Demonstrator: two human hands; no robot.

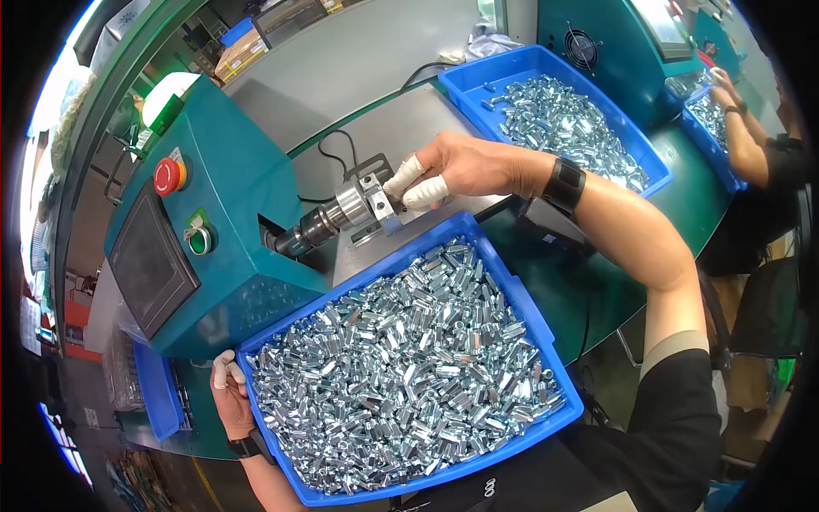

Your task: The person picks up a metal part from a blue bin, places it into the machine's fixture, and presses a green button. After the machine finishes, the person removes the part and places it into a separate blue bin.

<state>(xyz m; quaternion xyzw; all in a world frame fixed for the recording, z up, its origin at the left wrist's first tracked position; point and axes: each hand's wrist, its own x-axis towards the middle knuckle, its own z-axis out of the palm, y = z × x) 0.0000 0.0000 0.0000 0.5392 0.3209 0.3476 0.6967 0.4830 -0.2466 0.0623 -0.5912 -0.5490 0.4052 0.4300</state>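
My right hand (452, 166), with white finger cots on thumb and forefinger, is pinched at the steel chuck (363, 203) of a teal machine (226, 222), holding a small metal part against it. My left hand (229, 388), also in finger cots, grips the left rim of a blue bin (508, 286) in front of me. That bin is heaped with several shiny hexagonal metal nuts (401, 367).
A second blue bin (478, 72) with more metal nuts sits behind my right wrist. The machine has a red stop button (166, 177), a green button (199, 240) and a dark screen (149, 264). Another person (751, 145) works at a bin at far right. Black cables (328, 154) cross the grey table.
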